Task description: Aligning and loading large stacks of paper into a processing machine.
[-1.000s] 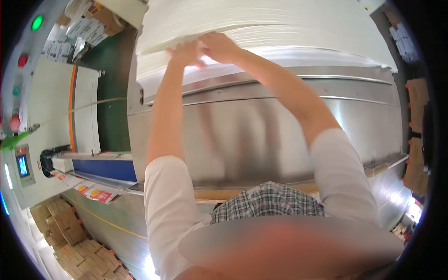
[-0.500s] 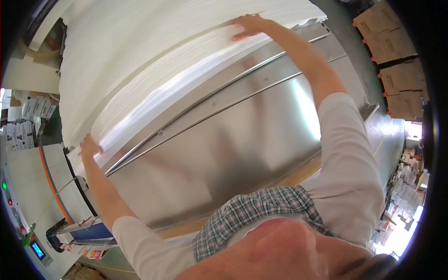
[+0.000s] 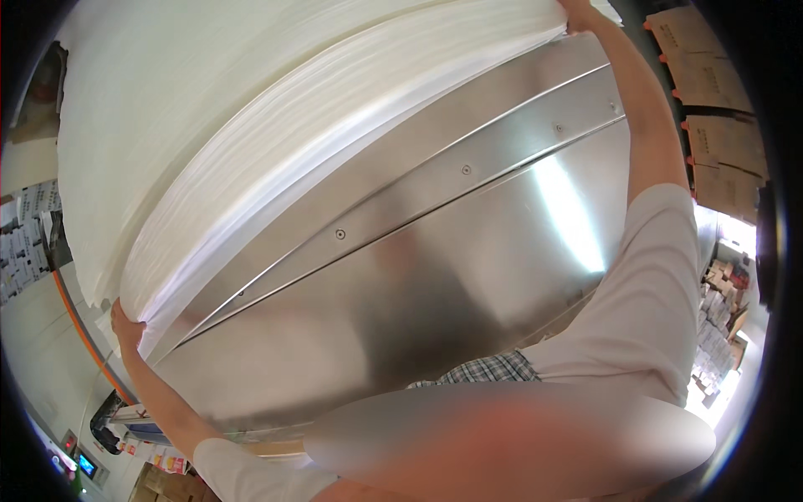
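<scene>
A tall stack of large white paper sheets fills the upper left, its layered near edge curving across the view. An upper layer of paper bulges out in front of the pile behind it. At the left near corner of this layer, my left hand grips the sheets with the thumb on the front edge. Far to the right, my right hand is closed round the other near corner, cut partly by the upper picture edge. Both arms are stretched wide. Below the paper lies a shiny steel surface with a screwed-on strip.
Brown cartons are stacked on the right, beyond the steel edge. Farther down that side are piles of bundled goods. On the left stands a pale machine cabinet with an orange stripe and a small lit screen.
My right hand has moved outward to the right corner of the paper, and my left hand has closed on the left corner. My view has shifted closer to the stack.
</scene>
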Action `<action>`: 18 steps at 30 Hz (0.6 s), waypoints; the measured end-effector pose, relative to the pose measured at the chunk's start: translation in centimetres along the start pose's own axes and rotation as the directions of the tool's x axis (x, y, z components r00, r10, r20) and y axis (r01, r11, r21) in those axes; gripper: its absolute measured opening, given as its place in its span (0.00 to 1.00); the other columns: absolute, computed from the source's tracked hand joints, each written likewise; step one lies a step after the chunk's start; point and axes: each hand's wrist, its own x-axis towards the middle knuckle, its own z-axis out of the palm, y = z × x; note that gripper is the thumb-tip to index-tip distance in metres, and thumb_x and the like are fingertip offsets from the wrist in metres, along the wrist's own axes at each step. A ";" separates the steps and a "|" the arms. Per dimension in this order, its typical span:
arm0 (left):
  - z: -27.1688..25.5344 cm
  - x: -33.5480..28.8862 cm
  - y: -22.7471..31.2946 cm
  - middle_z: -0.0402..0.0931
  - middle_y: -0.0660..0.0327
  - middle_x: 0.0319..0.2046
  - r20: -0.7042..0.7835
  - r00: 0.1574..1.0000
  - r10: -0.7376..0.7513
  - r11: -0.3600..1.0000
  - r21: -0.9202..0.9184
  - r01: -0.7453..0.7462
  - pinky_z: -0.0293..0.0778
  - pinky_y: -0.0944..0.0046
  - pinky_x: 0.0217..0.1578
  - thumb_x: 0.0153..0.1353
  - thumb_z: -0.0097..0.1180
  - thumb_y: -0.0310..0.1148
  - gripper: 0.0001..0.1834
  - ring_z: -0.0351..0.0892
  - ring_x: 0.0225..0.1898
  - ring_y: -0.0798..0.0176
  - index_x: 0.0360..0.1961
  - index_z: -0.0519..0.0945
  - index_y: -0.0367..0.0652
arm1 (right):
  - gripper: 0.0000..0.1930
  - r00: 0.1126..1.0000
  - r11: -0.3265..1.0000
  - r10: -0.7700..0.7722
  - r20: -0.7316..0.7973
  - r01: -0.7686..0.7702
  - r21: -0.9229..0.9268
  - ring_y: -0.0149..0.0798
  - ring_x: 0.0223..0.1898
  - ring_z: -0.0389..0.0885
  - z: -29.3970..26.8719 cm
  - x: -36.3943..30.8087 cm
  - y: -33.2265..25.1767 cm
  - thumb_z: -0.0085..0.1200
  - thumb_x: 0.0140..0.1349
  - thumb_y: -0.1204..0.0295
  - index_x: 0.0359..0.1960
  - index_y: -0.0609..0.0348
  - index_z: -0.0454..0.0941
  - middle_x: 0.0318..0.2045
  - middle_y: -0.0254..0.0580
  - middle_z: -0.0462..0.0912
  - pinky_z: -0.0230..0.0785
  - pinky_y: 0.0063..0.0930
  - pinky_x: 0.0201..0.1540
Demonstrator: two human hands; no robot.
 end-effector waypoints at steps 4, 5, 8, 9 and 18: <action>1.2 -0.8 -0.1 0.63 0.50 0.54 -0.265 0.963 0.041 0.991 -0.109 -0.072 0.54 0.54 0.58 0.26 0.60 0.22 0.44 0.58 0.57 0.47 0.54 0.63 0.45 | 0.42 0.802 0.791 0.596 -0.035 -0.595 -0.143 0.55 0.57 0.58 0.7 -1.8 -1.1 0.69 0.29 0.66 0.54 0.43 0.65 0.57 0.45 0.60 0.50 0.45 0.61; 1.4 -0.8 -0.2 0.63 0.50 0.54 -0.251 0.967 0.033 0.993 -0.100 -0.060 0.54 0.54 0.58 0.26 0.60 0.22 0.44 0.58 0.57 0.47 0.54 0.63 0.45 | 0.42 0.801 0.790 0.598 -0.039 -0.597 -0.142 0.55 0.57 0.58 0.7 -2.0 -1.4 0.69 0.29 0.66 0.54 0.43 0.65 0.57 0.45 0.60 0.50 0.45 0.61; 0.6 -0.3 -1.3 0.64 0.50 0.53 -0.361 0.932 -0.010 0.992 -0.119 -0.035 0.57 0.54 0.57 0.28 0.60 0.23 0.41 0.61 0.56 0.47 0.53 0.65 0.44 | 0.36 0.842 0.760 -0.150 -0.518 0.433 0.484 0.54 0.56 0.59 -0.4 -3.0 -1.5 0.68 0.31 0.66 0.49 0.46 0.70 0.54 0.47 0.64 0.54 0.45 0.58; -0.3 0.0 -1.9 0.64 0.50 0.52 -0.426 0.904 0.032 0.993 -0.089 -0.077 0.58 0.54 0.56 0.29 0.61 0.23 0.41 0.62 0.55 0.46 0.53 0.65 0.44 | 0.34 0.913 0.986 0.106 -0.394 -0.046 0.159 0.54 0.54 0.61 -1.1 -3.1 -1.3 0.68 0.31 0.65 0.48 0.47 0.71 0.52 0.48 0.66 0.56 0.45 0.55; -9.7 -6.6 -7.7 0.66 0.50 0.50 -0.524 0.852 0.020 0.981 -0.153 -0.117 0.61 0.54 0.54 0.32 0.64 0.26 0.40 0.65 0.53 0.46 0.54 0.65 0.42 | 0.39 0.887 0.928 0.196 -0.418 -0.305 -0.213 0.49 0.53 0.65 -10.6 -13.1 -1.5 0.67 0.31 0.69 0.53 0.49 0.65 0.52 0.47 0.68 0.57 0.40 0.55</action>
